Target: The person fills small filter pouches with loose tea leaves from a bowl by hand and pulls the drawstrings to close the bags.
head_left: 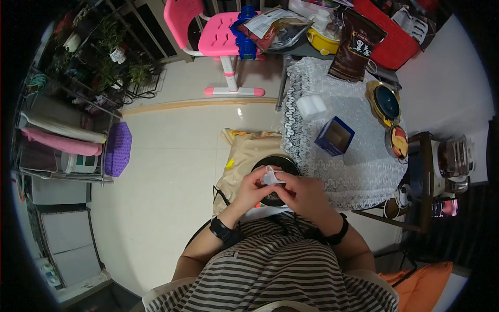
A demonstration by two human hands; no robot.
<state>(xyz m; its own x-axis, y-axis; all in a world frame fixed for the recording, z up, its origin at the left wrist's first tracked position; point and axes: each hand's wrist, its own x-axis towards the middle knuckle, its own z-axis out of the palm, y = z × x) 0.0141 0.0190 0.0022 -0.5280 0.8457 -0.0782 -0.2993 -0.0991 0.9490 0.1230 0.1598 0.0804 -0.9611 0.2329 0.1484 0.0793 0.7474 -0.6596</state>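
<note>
Currently L hand & R hand pinch white pc over bowl, tblcloth edge nr R, floor open L.

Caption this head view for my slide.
Left hand and right hand hold a small white item over a dark container beside a lace-covered table.

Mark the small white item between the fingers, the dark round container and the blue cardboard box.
Small white item (270, 178): head view, middle.
Dark round container (285, 163): head view, far part.
Blue cardboard box (326, 145): head view, outer side.

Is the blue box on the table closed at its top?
No, the blue box is open at the top, showing its brown inside.
</note>
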